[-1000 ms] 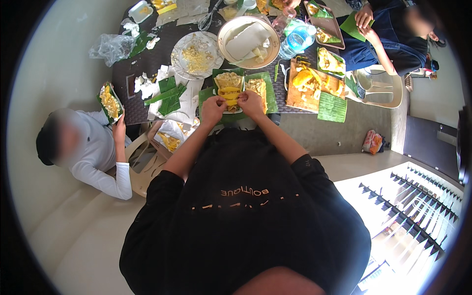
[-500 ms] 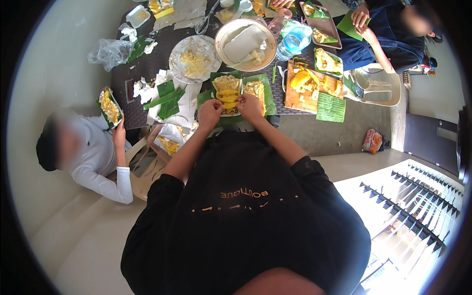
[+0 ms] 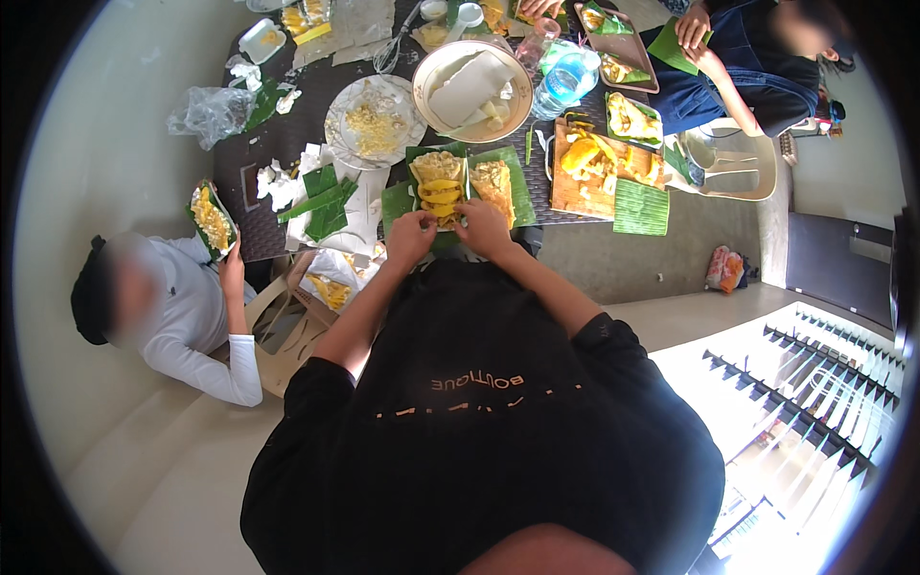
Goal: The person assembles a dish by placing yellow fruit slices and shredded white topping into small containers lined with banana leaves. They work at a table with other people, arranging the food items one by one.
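A banana-leaf-lined tray of pale, crumbly food (image 3: 437, 165) lies in front of me, with curved yellow mango slices (image 3: 440, 194) laid in a row across it. At its near end both hands meet with curled fingers. My left hand (image 3: 410, 240) is closed at the near left corner, and my right hand (image 3: 482, 230) is closed opposite, its fingertips beside the nearest slice. Whatever they pinch is too small and covered to make out. A second portion of the pale food (image 3: 494, 187) rests on a banana leaf (image 3: 518, 182) just right of the tray.
To the right, a cutting board (image 3: 575, 196) carries cut mango. Behind the tray are a crumb-strewn plate (image 3: 374, 125) and a large bowl (image 3: 422, 96). Banana leaf strips (image 3: 331, 206) lie left. One person (image 3: 196, 297) sits left holding a filled tray; another (image 3: 738, 77) holds a leaf at right.
Both my hands have drawn closer to me, toward the tray's near end. More of the mango slices now shows beyond my fingers. The view has shifted slightly.
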Available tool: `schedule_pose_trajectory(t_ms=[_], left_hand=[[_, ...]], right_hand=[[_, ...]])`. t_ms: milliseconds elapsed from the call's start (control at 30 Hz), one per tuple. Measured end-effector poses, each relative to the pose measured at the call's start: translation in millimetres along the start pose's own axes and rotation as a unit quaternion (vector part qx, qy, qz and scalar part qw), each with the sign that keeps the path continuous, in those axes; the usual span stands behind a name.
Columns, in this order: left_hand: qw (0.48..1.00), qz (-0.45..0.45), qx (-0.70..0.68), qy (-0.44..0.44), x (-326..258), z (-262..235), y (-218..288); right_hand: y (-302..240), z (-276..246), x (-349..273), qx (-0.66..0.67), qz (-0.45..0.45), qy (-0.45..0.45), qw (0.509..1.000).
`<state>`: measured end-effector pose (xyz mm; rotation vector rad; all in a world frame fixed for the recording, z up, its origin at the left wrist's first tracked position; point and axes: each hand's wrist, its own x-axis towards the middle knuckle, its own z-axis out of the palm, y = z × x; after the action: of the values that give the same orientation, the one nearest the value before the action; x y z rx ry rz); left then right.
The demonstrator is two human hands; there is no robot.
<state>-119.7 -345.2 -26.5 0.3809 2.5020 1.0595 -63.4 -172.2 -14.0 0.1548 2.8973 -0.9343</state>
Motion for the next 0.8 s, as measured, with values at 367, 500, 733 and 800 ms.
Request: schedule_pose_trajectory(t_ms=[367,500,733,800], left_hand=[[0.997,-0.044,-0.065,0.016,15.8,22.6,-14.0],[0.998,-0.035,-0.054,0.013,15.2,17.5,-9.1],[0.999,0.001,0.002,0.04,17.2,-0.4,-5.9],[0.994,0.051,0.071,0.067,20.2,-6.2,-2.6]], right_hand=[[-5.8,2.8,3.6,-0.004,0.014,-0.046,0.999],[-0.8,11.7,3.2,0.0,-0.02,-0.031,0.999],[-3.4,-3.4,3.7,0.014,0.02,-0.004,1.0],[2.6,-6.9,7.6,0.006,0.035,0.007,0.999]])
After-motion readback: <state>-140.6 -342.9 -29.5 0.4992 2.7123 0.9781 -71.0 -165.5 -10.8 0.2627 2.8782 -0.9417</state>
